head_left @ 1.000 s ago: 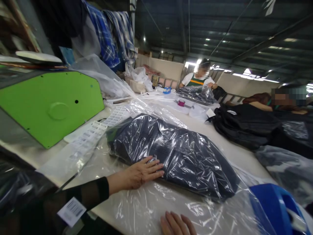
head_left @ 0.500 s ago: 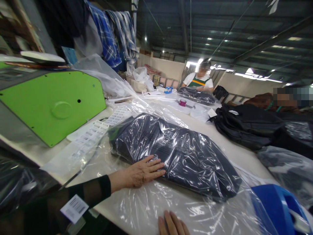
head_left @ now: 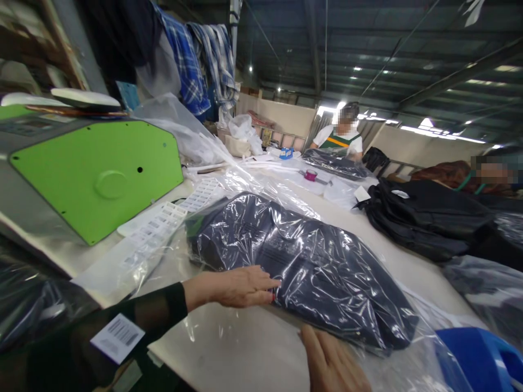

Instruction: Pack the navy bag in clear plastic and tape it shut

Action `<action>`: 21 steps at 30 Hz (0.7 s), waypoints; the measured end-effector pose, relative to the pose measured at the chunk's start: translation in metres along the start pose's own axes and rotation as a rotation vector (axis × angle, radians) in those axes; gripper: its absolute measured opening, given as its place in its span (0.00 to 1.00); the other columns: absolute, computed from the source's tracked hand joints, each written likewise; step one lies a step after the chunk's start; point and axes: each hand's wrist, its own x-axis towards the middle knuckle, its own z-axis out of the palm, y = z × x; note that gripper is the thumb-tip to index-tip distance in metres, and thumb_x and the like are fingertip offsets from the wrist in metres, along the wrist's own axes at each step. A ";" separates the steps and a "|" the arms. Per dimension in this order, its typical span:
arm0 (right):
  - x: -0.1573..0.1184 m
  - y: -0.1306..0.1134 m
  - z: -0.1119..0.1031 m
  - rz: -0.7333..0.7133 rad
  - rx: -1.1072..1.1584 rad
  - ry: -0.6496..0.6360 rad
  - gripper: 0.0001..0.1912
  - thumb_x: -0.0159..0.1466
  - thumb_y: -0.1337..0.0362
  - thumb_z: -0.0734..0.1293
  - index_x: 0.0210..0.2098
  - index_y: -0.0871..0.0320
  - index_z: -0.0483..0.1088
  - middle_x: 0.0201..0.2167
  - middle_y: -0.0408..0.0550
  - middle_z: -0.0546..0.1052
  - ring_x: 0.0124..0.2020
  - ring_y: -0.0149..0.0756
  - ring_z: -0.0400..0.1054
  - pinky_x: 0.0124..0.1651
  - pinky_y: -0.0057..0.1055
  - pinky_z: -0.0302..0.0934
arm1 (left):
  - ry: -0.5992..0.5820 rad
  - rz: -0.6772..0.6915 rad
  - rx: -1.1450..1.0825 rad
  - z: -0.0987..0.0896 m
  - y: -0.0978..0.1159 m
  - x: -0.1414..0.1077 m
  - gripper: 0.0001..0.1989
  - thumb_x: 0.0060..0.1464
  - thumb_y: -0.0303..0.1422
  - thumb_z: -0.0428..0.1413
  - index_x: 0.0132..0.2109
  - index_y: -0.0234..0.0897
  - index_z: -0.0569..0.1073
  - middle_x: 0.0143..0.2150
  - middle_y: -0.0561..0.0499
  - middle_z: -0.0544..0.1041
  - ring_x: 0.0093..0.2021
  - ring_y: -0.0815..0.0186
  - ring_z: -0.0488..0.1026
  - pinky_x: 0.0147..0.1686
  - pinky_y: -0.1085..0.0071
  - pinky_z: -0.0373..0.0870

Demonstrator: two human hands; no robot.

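1. Where clear plastic film [head_left: 224, 179] wraps it, the dark bundle [head_left: 302, 261] looks creased and glossy, lying across the worktop [head_left: 229, 348];
2. the left hand [head_left: 237, 286], fingers extended and slightly parted, touches its near side;
3. the right hand [head_left: 330, 359] is beside its near edge, fingers close together; whether they pinch film, I cannot tell.

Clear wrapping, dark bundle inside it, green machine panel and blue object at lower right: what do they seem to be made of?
Wrapping: thin glossy plastic film; see-through, creased, sharp highlights.
Dark bundle: probably fabric, from its soft folds; the film's glare hides its finish.
Green panel: flat, smooth, fairly matte; painted metal or plastic.
Blue object: likely hard moulded plastic, smooth and curved.
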 end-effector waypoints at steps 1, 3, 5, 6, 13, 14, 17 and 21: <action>0.012 0.008 0.001 0.022 -0.004 -0.021 0.15 0.65 0.75 0.51 0.41 0.59 0.66 0.26 0.45 0.71 0.26 0.30 0.66 0.31 0.27 0.58 | -0.036 -0.023 -0.104 -0.007 -0.004 0.002 0.24 0.67 0.40 0.35 0.63 0.35 0.60 0.61 0.44 0.66 0.62 0.61 0.61 0.63 0.57 0.51; 0.034 0.024 0.011 0.086 -0.015 -0.111 0.15 0.64 0.76 0.51 0.39 0.57 0.64 0.25 0.44 0.67 0.26 0.31 0.64 0.30 0.28 0.55 | -0.087 -0.073 -0.270 -0.020 -0.012 0.006 0.26 0.66 0.42 0.33 0.60 0.37 0.64 0.61 0.48 0.67 0.60 0.64 0.63 0.62 0.63 0.54; 0.050 0.039 0.031 0.123 -0.029 -0.187 0.13 0.64 0.76 0.52 0.36 0.56 0.64 0.25 0.43 0.66 0.26 0.32 0.64 0.29 0.28 0.52 | -0.108 -0.121 -0.379 -0.029 -0.017 0.011 0.27 0.65 0.46 0.34 0.57 0.39 0.68 0.58 0.50 0.70 0.58 0.65 0.67 0.60 0.66 0.58; 0.054 0.045 0.044 0.121 -0.030 -0.205 0.13 0.64 0.77 0.53 0.35 0.56 0.64 0.25 0.43 0.67 0.26 0.32 0.66 0.28 0.27 0.52 | -0.108 -0.149 -0.407 -0.032 -0.018 0.012 0.27 0.64 0.47 0.36 0.57 0.39 0.68 0.57 0.50 0.71 0.56 0.64 0.68 0.58 0.66 0.60; 0.043 0.057 0.106 0.120 0.011 -0.198 0.12 0.66 0.74 0.55 0.30 0.56 0.62 0.22 0.39 0.70 0.23 0.29 0.69 0.24 0.24 0.53 | 0.033 -0.295 -0.002 -0.017 0.010 -0.004 0.19 0.47 0.31 0.59 0.48 0.34 0.69 0.48 0.44 0.74 0.45 0.57 0.71 0.44 0.64 0.69; 0.040 0.057 0.107 0.122 0.020 -0.186 0.12 0.66 0.74 0.54 0.30 0.56 0.62 0.22 0.40 0.70 0.23 0.30 0.69 0.24 0.25 0.53 | 0.065 -0.314 0.157 -0.012 0.014 -0.011 0.15 0.46 0.26 0.56 0.45 0.33 0.70 0.45 0.44 0.74 0.43 0.57 0.70 0.43 0.63 0.68; 0.034 0.059 0.110 0.117 0.058 -0.138 0.12 0.68 0.71 0.52 0.31 0.55 0.61 0.22 0.40 0.69 0.22 0.32 0.69 0.23 0.26 0.54 | 0.160 -0.367 0.437 -0.001 0.016 -0.034 0.10 0.46 0.18 0.50 0.36 0.34 0.69 0.38 0.45 0.73 0.37 0.60 0.68 0.37 0.62 0.66; 0.030 0.064 0.116 0.089 0.129 -0.120 0.09 0.67 0.70 0.53 0.34 0.54 0.61 0.24 0.39 0.71 0.24 0.30 0.70 0.25 0.25 0.56 | 0.392 -0.412 0.547 0.000 0.000 -0.073 0.09 0.54 0.19 0.47 0.31 0.35 0.67 0.35 0.49 0.73 0.34 0.63 0.66 0.35 0.64 0.61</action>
